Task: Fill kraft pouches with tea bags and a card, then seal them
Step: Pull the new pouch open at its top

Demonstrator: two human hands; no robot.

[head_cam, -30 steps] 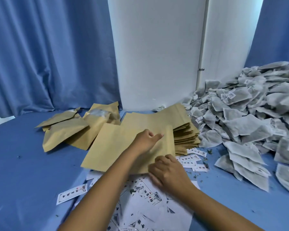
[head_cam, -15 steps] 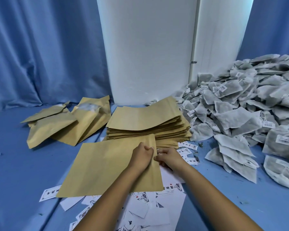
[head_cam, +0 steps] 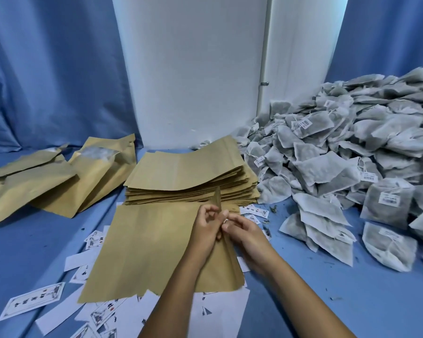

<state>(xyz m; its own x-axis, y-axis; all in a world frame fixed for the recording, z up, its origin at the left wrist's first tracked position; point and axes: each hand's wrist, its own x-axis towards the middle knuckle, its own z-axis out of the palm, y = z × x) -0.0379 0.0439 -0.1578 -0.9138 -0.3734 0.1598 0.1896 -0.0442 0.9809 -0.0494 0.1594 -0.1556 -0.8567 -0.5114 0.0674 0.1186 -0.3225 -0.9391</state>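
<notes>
**Kraft pouch mouth being parted, nothing inside yet**

Kraft pouch (head_cam: 154,250) lies flat on the blue worktop (head_cam: 327,276), in front of the stack of empty pouches (head_cam: 191,176) and partly over the scattered cards (head_cam: 33,301). Both hands work at its right-hand edge: the left hand (head_cam: 206,228) pinches one paper layer, lifting a narrow flap, while the right hand (head_cam: 244,231) pinches what seems to be the opposite layer, though the fingertips overlap and hide the contact

Risks, as I judge them: if both layers are caught in one pinch, the mouth will not open; a sharp pull could tear or crease the paper at the seam. The tea bags (head_cam: 327,167) are heaped well to the right, so reaching for them one-handed may let the mouth close again
</notes>
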